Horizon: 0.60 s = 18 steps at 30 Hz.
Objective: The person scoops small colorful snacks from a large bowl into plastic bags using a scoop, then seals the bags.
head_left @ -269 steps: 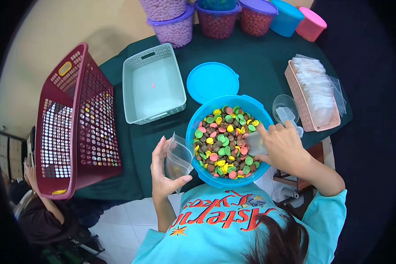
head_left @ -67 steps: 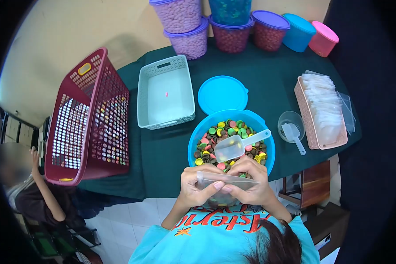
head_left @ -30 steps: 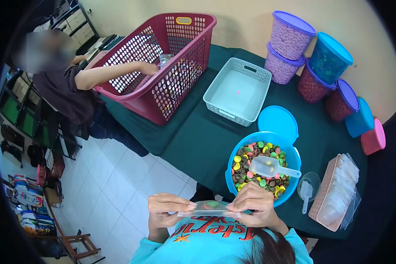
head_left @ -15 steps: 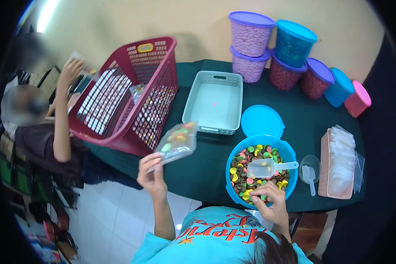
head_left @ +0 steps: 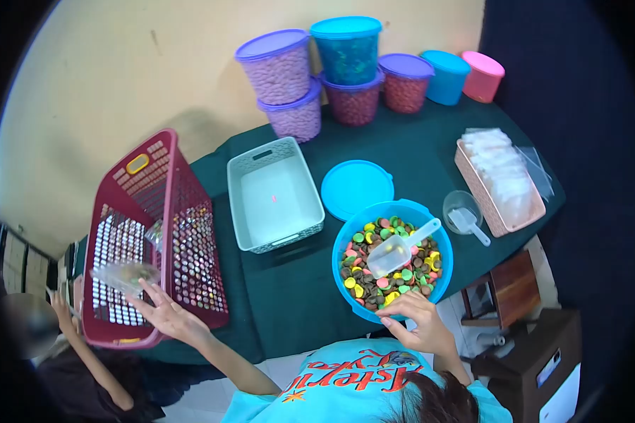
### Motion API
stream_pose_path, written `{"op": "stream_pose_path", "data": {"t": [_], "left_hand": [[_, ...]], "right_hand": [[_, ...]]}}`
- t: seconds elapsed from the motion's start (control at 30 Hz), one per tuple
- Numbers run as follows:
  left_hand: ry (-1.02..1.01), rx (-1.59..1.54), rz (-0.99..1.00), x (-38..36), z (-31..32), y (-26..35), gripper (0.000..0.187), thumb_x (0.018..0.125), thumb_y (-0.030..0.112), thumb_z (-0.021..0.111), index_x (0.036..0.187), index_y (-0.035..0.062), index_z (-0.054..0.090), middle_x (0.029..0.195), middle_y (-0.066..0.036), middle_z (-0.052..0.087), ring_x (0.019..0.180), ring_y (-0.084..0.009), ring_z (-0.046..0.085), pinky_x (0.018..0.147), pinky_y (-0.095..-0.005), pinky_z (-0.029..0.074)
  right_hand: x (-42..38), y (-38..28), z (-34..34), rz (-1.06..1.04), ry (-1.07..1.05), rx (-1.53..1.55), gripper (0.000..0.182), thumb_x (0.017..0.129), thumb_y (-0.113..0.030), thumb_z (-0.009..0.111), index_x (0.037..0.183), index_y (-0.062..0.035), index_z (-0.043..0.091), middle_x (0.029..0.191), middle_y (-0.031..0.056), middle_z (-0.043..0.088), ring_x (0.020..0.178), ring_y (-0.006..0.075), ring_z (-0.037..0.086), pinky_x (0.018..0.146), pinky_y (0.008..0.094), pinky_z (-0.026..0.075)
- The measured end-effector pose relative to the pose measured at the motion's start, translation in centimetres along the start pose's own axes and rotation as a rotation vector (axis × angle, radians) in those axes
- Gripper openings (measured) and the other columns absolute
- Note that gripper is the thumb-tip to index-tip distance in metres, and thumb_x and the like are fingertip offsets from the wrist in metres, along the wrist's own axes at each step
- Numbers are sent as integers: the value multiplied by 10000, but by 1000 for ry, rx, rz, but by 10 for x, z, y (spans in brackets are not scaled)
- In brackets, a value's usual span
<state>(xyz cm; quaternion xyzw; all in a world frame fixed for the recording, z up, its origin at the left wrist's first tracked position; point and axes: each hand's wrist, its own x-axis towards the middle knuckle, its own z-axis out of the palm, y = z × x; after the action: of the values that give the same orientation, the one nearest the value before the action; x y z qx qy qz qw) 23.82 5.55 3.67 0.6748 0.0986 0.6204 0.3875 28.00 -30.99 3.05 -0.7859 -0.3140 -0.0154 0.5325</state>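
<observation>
My left hand (head_left: 168, 314) is stretched over the front of the maroon basket (head_left: 171, 211), its fingers spread. Just beyond the fingertips is a blurred clear plastic bag (head_left: 125, 276) with small coloured pieces inside, seemingly free of the hand. At the near rim of the blue tub (head_left: 340, 295), my right hand (head_left: 423, 324) has bent fingers, with the thumb brought close to them; whatever they hold is too small to make out. Brown, yellow, green and pink cup-shaped candies (head_left: 402, 276) fill the tub. A clear scoop (head_left: 389, 255) lies on top of them.
A pale green tray (head_left: 275, 218) and a blue lid (head_left: 358, 189) lie mid-table. Lidded containers (head_left: 282, 77) line the back. At right are a pink basket (head_left: 466, 173) of plastic bags and a small bowl (head_left: 453, 204) with a scoop (head_left: 471, 224). Another person's arm (head_left: 95, 359) is at left.
My left hand has moved left to the maroon basket with the bag, and its fingers have opened from a pinch. My right hand stays by the tub. The view has shifted.
</observation>
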Motion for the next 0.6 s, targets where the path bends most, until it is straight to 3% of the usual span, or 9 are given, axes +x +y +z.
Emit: {"op": "stream_pose_path", "data": {"t": [0.03, 0.1, 0.17, 0.23, 0.37, 0.43, 0.5, 0.57, 0.6], "left_hand": [[101, -134, -53, 1, 19, 21, 570, 884, 99, 412, 1358, -13, 116, 1419, -175, 55, 1240, -311, 304, 1022, -414, 270], [61, -282, -157, -3, 26, 30, 620, 869, 112, 415, 1374, 31, 66, 1423, -170, 49, 1239, -346, 298, 1012, -440, 276], [34, -298, -190, -9, 33, 32, 600, 857, 124, 406, 1369, 23, 111, 1418, -172, 90, 1233, -362, 304, 1012, -444, 272], [-139, -322, -252, -19, 36, 33, 636, 861, 157, 420, 1372, 25, 64, 1411, -140, 162, 1220, -323, 349, 1006, -411, 290], [-317, -425, -384, -65, 51, 38, 523, 839, 126, 461, 1302, -27, 272, 1316, -171, 345, 1101, -279, 472, 950, -392, 358], [-485, -392, -410, -92, 54, 42, 456, 797, 68, 534, 1219, -34, 397, 1218, -165, 455, 994, -236, 548, 860, -339, 440], [-640, -571, -447, -110, 67, 68, 419, 714, -71, 595, 1119, -14, 505, 1105, -167, 533, 861, -183, 610, 711, -250, 502], [-846, -729, -452, -125, 80, 91, 397, 722, -87, 587, 1106, -41, 492, 1020, -161, 578, 785, -174, 621, 709, -282, 513], [-902, -742, -474, -135, 85, 100, 393, 712, -79, 609, 1088, -45, 499, 908, -155, 603, 713, -171, 625, 633, -276, 517]], "right_hand": [[-2, 0, 3, 26, 21, -7, 118, 712, -54, 619, 829, -40, 620, 788, 81, 614, 725, 230, 560, 680, 318, 410], [-4, 0, 8, 21, 43, -109, 140, 689, -15, 635, 825, -46, 637, 745, 71, 621, 701, 203, 573, 632, 291, 413], [-7, -2, 11, 63, 55, -133, 156, 687, -17, 640, 839, -49, 635, 765, 73, 617, 713, 214, 569, 637, 297, 421], [-11, -1, 16, 79, 99, -116, 169, 676, -9, 652, 839, -45, 632, 789, 77, 617, 736, 218, 573, 661, 311, 437], [-20, 3, 17, 106, 251, -91, 177, 680, 37, 622, 835, -48, 612, 845, 65, 601, 803, 212, 588, 693, 311, 481], [-26, 9, 9, 75, 317, -133, 197, 671, 60, 619, 836, -48, 616, 832, 65, 604, 778, 201, 600, 682, 289, 495], [-33, 13, 0, 52, 397, -95, 223, 656, 76, 625, 840, -48, 622, 821, 64, 607, 756, 199, 602, 670, 287, 495], [-38, 16, -14, 3, 451, -125, 220, 649, 83, 638, 834, -34, 621, 796, 72, 610, 730, 186, 606, 641, 278, 497], [-42, 16, -22, 16, 475, -111, 196, 652, 83, 641, 816, -23, 621, 772, 76, 609, 703, 180, 605, 616, 275, 494]]}}
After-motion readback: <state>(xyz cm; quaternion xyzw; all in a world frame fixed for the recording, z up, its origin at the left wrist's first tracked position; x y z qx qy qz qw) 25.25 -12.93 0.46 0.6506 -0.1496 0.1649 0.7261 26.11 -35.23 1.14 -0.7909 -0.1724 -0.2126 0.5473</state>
